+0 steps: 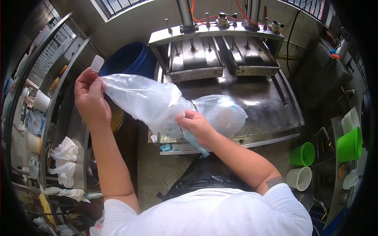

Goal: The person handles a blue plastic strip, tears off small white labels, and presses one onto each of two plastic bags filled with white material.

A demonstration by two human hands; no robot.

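Here, at the large steel press table [265,96], we have a clear plastic bag [145,94] stretched across its near left corner, with a rounder plastic bundle [226,114] over the tabletop, perhaps for support. Our right hand [199,128] grips the gathered film; our left hand [92,100] pinches the far end, seemingly to spread it. A small pale piece [97,63] shows at our left fingertips.
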